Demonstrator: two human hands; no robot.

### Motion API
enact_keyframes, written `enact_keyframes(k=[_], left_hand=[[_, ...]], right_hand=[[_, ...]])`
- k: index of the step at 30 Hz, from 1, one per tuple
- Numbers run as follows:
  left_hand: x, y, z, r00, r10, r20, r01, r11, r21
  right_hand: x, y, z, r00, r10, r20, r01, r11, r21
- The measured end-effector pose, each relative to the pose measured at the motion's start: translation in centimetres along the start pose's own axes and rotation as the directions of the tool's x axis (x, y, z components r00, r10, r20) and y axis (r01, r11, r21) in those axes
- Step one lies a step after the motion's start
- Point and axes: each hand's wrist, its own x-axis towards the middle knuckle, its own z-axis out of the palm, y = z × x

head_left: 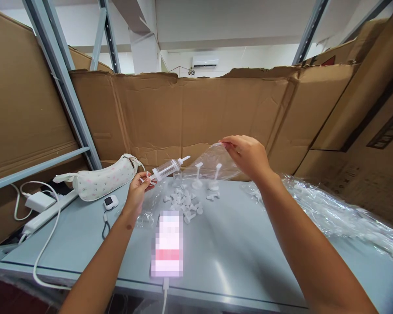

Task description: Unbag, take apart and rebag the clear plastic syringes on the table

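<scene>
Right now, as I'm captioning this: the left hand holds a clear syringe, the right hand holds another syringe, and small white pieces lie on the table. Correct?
Not quite: the head view shows the right hand pinching clear plastic film, not another syringe. The left hand does hold a clear syringe, and small white pieces lie on the table.

No words could be read for certain: dark lettering [388,126] on right-hand cardboard [356,174] was seen aslant, phone screen [167,237] was pixelated.

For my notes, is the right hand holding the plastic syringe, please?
No, the left hand holds the plastic syringe; the right hand grips clear plastic film.
</scene>
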Motion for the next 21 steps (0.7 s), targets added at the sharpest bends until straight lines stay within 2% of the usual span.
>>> enact_keyframes(k=[3, 6, 8, 10, 12, 16, 21], left_hand=[[-0.3, 0.5, 0.0, 0.997, 0.012, 0.071, -0.01, 1.0, -0.026], [-0.9, 0.9, 0.3, 0.976, -0.003, 0.218, -0.005, 0.999, 0.033], [-1.2, 0.8, 0.8, 0.949, -0.026, 0.316, -0.009, 0.994, 0.11], [-1.5, 0.3, 1.5, 0.922, -0.064, 0.381, -0.005, 0.985, 0.175], [-1.6, -0.7, 2.3, 0.9, -0.107, 0.423, 0.007, 0.973, 0.23], [-1.2, -3.0, 3.5, 0.895, -0.139, 0.424, -0.02, 0.937, 0.348], [-0.8, -4.6, 3.6, 0.93, -0.097, 0.355, -0.074, 0.896, 0.438]], right_hand=[[-0.5, 1.2, -0.4, 0.985, 0.152, -0.079, -0.144, 0.985, 0.097], [-0.9, 2.3, -1.5, 0.923, 0.304, -0.235, -0.24, 0.934, 0.265], [-1.2, 2.7, -2.2, 0.847, 0.391, -0.36, -0.241, 0.886, 0.396], [-1.5, 2.8, -2.9, 0.768, 0.45, -0.456, -0.182, 0.835, 0.519], [-1.9, 2.5, -3.2, 0.728, 0.471, -0.498, -0.1, 0.792, 0.603], [-2.8, 2.2, -2.8, 0.755, 0.495, -0.431, -0.063, 0.708, 0.703], [-4.5, 2.4, -0.8, 0.793, 0.571, -0.212, -0.21, 0.582, 0.786]])
